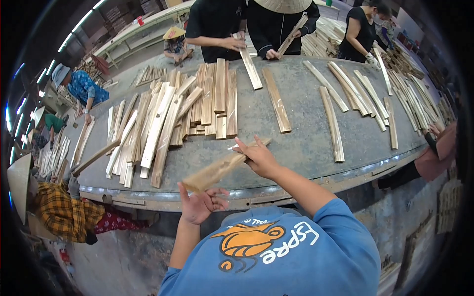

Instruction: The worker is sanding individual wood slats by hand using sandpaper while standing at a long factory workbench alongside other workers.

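A wooden slat [216, 172], blurred by motion, slants above the table in front of me. My right hand [261, 158] grips its far part, fingers spread over the upper side. A small white piece [233, 147], perhaps chalk, shows by the fingers of that hand. Beneath the slat's near end is my left hand [202, 203], palm up with thumb and fingers apart; whether it touches the wood I cannot tell. Left of my hands lies a large pile of slats [161, 125], overlapping and partly stacked. One single slat [277, 100] with a white mark lies beyond my right hand.
The grey worktable [296, 155] has a metal front edge. More slats [357, 90] lie to the right. Across the table, two people in black hold slats [250, 66]. At the left, a person in a plaid shirt [63, 199] holds another. A pink sleeve [437, 155] reaches in at right.
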Demonstrator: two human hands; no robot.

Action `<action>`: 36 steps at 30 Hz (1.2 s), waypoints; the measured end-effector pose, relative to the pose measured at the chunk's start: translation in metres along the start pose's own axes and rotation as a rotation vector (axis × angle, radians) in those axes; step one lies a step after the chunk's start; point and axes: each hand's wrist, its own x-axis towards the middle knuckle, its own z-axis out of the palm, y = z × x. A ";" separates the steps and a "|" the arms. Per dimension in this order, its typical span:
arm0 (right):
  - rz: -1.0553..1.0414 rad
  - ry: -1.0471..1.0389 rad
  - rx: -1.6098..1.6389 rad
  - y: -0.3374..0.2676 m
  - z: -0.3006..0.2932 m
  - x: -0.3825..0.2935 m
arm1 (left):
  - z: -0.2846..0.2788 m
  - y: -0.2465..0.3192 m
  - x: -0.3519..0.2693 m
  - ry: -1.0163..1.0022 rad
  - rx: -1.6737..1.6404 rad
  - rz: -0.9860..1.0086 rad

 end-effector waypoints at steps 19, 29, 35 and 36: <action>0.481 0.761 1.803 -0.012 -0.024 -0.043 | 0.006 0.014 -0.015 0.360 0.834 -0.354; 0.101 -0.188 0.020 -0.017 0.047 -0.096 | -0.027 0.021 -0.083 0.497 0.339 -0.609; 0.216 -0.388 -0.181 0.044 0.047 -0.081 | -0.030 0.034 -0.105 0.467 0.402 -0.622; 0.309 -0.263 -0.229 0.072 0.052 -0.084 | -0.030 0.035 -0.104 0.462 0.378 -0.626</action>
